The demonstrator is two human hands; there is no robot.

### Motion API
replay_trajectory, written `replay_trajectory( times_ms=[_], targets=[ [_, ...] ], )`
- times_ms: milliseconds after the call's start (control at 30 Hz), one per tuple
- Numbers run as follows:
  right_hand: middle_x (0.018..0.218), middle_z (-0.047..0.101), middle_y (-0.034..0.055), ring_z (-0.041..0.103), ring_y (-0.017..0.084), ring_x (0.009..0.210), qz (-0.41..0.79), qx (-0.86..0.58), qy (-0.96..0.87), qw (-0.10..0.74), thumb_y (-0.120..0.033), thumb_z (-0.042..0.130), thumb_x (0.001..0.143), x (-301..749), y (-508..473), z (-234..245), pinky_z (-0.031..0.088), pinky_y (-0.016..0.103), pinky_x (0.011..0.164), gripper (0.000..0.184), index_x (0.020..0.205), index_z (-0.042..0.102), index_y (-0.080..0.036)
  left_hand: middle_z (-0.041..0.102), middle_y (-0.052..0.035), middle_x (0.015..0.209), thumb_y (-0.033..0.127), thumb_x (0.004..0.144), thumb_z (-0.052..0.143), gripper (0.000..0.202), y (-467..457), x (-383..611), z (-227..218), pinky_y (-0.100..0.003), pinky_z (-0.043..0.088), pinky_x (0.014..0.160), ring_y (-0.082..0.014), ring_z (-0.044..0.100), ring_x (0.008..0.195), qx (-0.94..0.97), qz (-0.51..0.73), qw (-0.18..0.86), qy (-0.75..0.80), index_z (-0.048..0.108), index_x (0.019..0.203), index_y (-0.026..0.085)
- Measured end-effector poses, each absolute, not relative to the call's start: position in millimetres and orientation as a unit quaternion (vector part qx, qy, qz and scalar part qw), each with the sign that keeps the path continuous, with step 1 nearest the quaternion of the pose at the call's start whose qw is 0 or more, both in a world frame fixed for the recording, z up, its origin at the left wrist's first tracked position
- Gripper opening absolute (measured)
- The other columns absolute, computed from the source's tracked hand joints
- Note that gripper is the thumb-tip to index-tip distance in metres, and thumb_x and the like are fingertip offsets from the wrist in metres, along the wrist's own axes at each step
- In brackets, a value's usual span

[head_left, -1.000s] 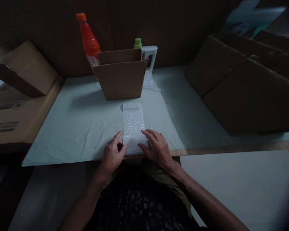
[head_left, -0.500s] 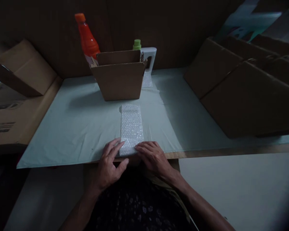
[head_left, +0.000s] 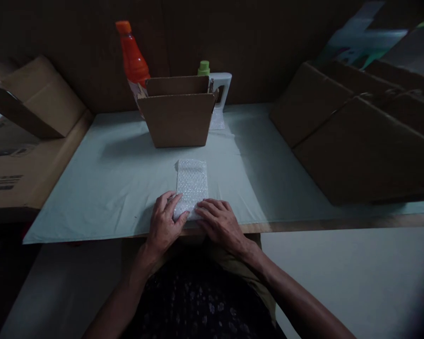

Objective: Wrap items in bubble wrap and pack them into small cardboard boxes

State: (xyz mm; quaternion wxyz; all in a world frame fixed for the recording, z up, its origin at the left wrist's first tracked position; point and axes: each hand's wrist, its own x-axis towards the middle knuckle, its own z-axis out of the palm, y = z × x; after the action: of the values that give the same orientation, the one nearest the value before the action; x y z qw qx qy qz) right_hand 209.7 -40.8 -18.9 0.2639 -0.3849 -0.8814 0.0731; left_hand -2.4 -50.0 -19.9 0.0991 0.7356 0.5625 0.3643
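1. Bubble wrap lies on the counter, near end by the front edge, carton just beyond.
2. My left hand holds its near left corner, thumb and fingers.
3. My right hand covers the near right corner; thumb hidden, grip I cannot tell.

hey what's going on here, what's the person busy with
A person has both bare hands on the near end of a clear bubble-wrap strip on a pale blue-green cloth. The left hand touches its near left corner, the right hand its near right. Beyond the strip's far end stands an upright brown cardboard box, with a red plastic bottle with an orange cap partly hidden behind its left side.
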Motion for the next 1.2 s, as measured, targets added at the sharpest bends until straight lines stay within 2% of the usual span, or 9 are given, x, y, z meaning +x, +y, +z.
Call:
replay_trajectory(
  times_ms=[67,233,400,500,667,767,933,1067,1200],
  targets=[
    [0.112,0.075,0.0107,0.065,0.028,0.107,0.092,-0.389,-0.871,0.287,-0.018,0.060,0.094,207,-38,-20,0.048,0.043,0.087,0.022,0.114,0.069,-0.020,0.065,-0.0121,0.125,0.028,0.090,0.063,0.038,-58,-6,-15,-0.045,0.052,0.104,-0.0277,0.060,0.119,0.758,0.369,0.100,0.528,0.062,0.127,0.021],
    [0.097,0.076,0.0065,0.068,0.021,0.088,0.216,-0.391,-0.842,0.302,-0.024,0.058,0.097,212,-46,-12,0.051,0.039,0.082,0.022,0.117,0.068,-0.022,0.074,-0.0060,0.104,0.021,0.092,0.056,0.042,-77,-14,-4,-0.039,0.057,0.094,-0.0218,0.069,0.098,0.765,0.337,0.188,0.515,0.058,0.134,0.024],
    [0.129,0.066,0.0148,0.062,0.030,0.113,0.114,-0.428,-0.848,0.290,-0.027,0.064,0.092,217,-57,-10,0.050,0.047,0.090,0.036,0.128,0.062,-0.021,0.072,-0.0083,0.115,0.022,0.091,0.058,0.043,-62,-9,-16,-0.037,0.058,0.095,-0.0229,0.069,0.105,0.735,0.339,0.192,0.555,0.058,0.133,0.022],
    [0.134,0.064,0.0155,0.059,0.032,0.118,0.072,-0.423,-0.870,0.245,-0.029,0.066,0.091,215,-57,-11,0.047,0.049,0.093,0.039,0.129,0.062,-0.021,0.067,-0.0110,0.121,0.026,0.092,0.060,0.039,-50,-5,-21,-0.040,0.056,0.099,-0.0252,0.065,0.114,0.735,0.354,0.141,0.561,0.059,0.131,0.021],
    [0.109,0.075,0.0109,0.066,0.026,0.098,0.130,-0.433,-0.850,0.269,-0.021,0.061,0.094,212,-47,-12,0.049,0.044,0.087,0.029,0.122,0.066,-0.019,0.063,-0.0125,0.127,0.029,0.091,0.064,0.044,-57,-6,-12,-0.044,0.052,0.105,-0.0265,0.059,0.121,0.771,0.381,0.108,0.499,0.055,0.133,0.019],
    [0.093,0.075,0.0069,0.067,0.023,0.086,0.197,-0.442,-0.824,0.296,-0.026,0.061,0.096,214,-44,-11,0.051,0.040,0.082,0.028,0.123,0.065,-0.022,0.069,-0.0093,0.117,0.022,0.091,0.059,0.044,-65,-9,-9,-0.040,0.054,0.100,-0.0228,0.063,0.111,0.776,0.369,0.147,0.490,0.053,0.135,0.019],
    [0.137,0.060,0.0154,0.062,0.028,0.114,0.125,-0.442,-0.807,0.371,-0.025,0.061,0.094,215,-46,-14,0.050,0.045,0.093,0.032,0.126,0.063,-0.020,0.072,-0.0112,0.107,0.024,0.092,0.057,0.038,-47,-6,-18,-0.042,0.056,0.091,-0.0253,0.065,0.099,0.746,0.346,0.107,0.559,0.060,0.129,0.016],
    [0.138,0.062,0.0148,0.057,0.032,0.122,0.067,-0.413,-0.867,0.270,-0.024,0.068,0.088,207,-39,-14,0.046,0.048,0.095,0.037,0.124,0.065,-0.021,0.070,-0.0127,0.106,0.031,0.092,0.059,0.034,-31,-2,-22,-0.048,0.053,0.095,-0.0280,0.064,0.103,0.721,0.345,0.087,0.595,0.064,0.122,0.015],
    [0.116,0.075,0.0104,0.065,0.028,0.107,0.096,-0.451,-0.850,0.253,-0.022,0.063,0.093,202,-21,-11,0.046,0.044,0.092,0.024,0.116,0.070,-0.020,0.067,-0.0114,0.112,0.039,0.090,0.064,0.045,-42,-1,-17,-0.041,0.054,0.092,-0.0229,0.065,0.100,0.606,0.455,0.192,0.623,0.060,0.129,0.017]
  ],
)
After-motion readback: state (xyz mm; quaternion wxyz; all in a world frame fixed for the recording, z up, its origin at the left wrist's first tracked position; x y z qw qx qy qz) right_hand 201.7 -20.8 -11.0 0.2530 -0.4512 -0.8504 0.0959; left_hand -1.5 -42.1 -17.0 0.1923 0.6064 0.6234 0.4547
